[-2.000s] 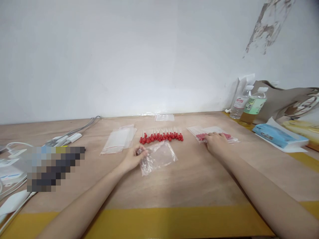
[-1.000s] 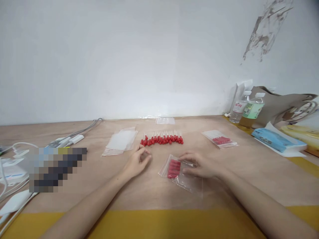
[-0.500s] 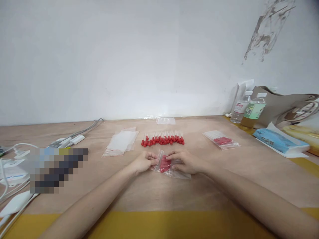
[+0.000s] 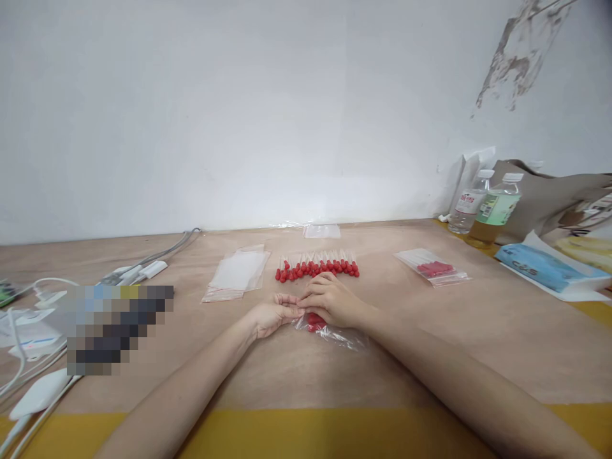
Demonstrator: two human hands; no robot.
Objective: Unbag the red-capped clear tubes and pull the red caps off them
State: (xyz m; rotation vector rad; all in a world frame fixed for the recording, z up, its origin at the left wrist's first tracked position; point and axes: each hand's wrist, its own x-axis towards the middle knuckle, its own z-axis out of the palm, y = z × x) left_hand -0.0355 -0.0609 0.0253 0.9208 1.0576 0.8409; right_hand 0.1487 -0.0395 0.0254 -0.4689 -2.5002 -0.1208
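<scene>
Hands (image 4: 272,317) (image 4: 335,301) grip a bag (image 4: 342,338) by its edge, behind the yellow strip (image 4: 306,430).

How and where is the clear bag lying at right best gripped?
Probably pinch the bag by its far-left end, coming from the left: it lies flat there, beyond the red pieces, and the tissue pack lies right.

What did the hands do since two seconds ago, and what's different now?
The right hand left the filled bags on the right and came to the middle, bringing a bag of red pieces. The left hand stayed near the middle; both hands now hold that bag. The red-tipped row, clear bags and bottles stayed put.
</scene>
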